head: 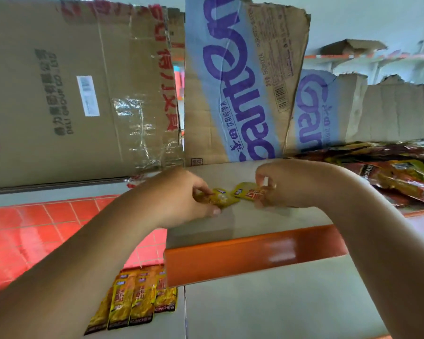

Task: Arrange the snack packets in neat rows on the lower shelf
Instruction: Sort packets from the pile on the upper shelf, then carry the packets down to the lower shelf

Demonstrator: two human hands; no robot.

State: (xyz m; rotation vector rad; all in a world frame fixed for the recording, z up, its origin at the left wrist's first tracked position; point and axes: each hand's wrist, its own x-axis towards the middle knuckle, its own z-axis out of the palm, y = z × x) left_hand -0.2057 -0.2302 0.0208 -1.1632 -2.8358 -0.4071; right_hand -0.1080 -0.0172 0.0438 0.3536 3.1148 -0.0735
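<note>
Two small yellow snack packets lie on the grey upper shelf (250, 223). My left hand (181, 194) pinches the left yellow packet (222, 198) with thumb and fingers. The right yellow packet (246, 192) is pinched by my right hand (284, 182), whose fingers curl over its far end. The two packets nearly touch. On the lower shelf (267, 302), a row of several yellow packets (137, 297) lies side by side at the left, below the orange shelf edge (255, 253).
Tall cardboard boxes (71, 89) stand behind the upper shelf, one with blue print (233, 77). A heap of larger dark red and yellow snack bags (397, 174) fills the shelf's right side. Red floor tiles (34, 231) show at the left.
</note>
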